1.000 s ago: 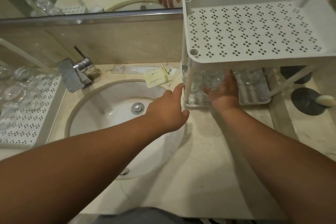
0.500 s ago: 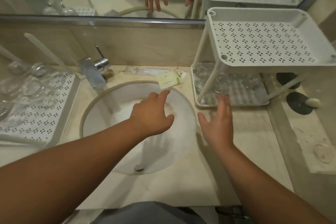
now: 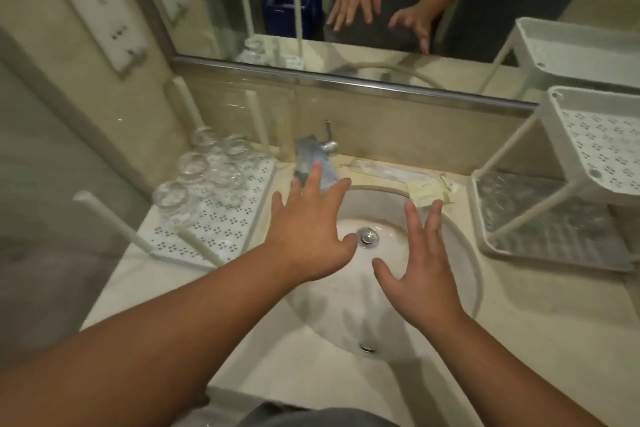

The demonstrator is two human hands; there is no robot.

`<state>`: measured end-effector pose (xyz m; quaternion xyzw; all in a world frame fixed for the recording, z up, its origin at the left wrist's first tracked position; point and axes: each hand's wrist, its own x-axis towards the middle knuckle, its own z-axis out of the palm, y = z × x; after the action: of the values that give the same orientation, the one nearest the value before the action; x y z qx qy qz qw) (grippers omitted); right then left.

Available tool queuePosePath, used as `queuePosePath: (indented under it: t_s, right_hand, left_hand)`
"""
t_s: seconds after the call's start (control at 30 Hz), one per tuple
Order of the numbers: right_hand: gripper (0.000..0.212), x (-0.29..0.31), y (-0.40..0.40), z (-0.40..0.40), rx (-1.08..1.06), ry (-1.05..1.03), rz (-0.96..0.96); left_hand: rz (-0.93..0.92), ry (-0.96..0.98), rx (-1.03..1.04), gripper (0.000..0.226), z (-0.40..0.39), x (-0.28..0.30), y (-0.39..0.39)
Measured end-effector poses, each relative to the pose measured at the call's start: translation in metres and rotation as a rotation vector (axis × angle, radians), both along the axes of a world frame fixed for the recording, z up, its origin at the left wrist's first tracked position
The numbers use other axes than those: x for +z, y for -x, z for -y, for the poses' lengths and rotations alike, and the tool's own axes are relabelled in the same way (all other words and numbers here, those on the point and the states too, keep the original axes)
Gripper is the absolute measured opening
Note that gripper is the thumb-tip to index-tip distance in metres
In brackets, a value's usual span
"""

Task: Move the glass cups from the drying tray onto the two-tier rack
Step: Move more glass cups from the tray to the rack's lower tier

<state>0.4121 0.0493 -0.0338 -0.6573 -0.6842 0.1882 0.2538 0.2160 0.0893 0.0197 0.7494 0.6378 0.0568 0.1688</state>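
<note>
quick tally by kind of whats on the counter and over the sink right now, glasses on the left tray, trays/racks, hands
glass cups on the drying tray: 6 countable, motion blur may hide more
drying tray: 1
two-tier rack: 1 (lower tier too blurred to count cups)
hands, left hand and right hand, both empty: 2
total: 10

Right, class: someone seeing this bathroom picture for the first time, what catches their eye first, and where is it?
Two open hands, the left hand and right hand, stretch out over the round sink in the middle. On the left, clear glass cups cluster on a white drying tray; on the right stands the white two-tier rack.
</note>
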Motion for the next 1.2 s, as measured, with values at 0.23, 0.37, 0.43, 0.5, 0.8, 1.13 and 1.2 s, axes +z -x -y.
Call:
queuePosePath:
  t_s: [0.23, 0.37, 0.43, 0.5, 0.8, 1.13, 1.2]
  right_hand:
    - [0.093, 0.029, 0.086, -0.034, 0.274, -0.080, 0.024]
    - [0.077, 0.041, 0.120, -0.063, 0.349, -0.125, 0.015]
    - [0.070, 0.043, 0.138, -0.078, 0.374, -0.111, 0.023]
    - [0.066, 0.042, 0.157, -0.091, 0.414, -0.081, 0.059]
    - [0.061, 0.021, 0.237, -0.143, 0.646, 0.035, 0.336]
    - [0.065, 0.004, 0.276, -0.182, 0.757, 0.122, 0.540]
    - [0.064, 0.001, 0.279, -0.182, 0.763, 0.131, 0.554]
  left_hand:
    - [0.097, -0.164, 0.136, 0.079, 0.008, 0.040, 0.071]
    - [0.114, -0.245, 0.221, 0.069, 0.007, 0.051, 0.106]
    - [0.136, -0.242, 0.286, 0.062, 0.003, 0.049, 0.125]
    - [0.180, -0.222, 0.362, 0.057, 0.001, 0.044, 0.143]
    - [0.369, -0.036, 0.598, 0.049, -0.010, 0.004, 0.195]
    - [0.417, 0.029, 0.682, 0.050, -0.009, -0.025, 0.215]
    - [0.419, 0.025, 0.690, 0.051, -0.008, -0.028, 0.215]
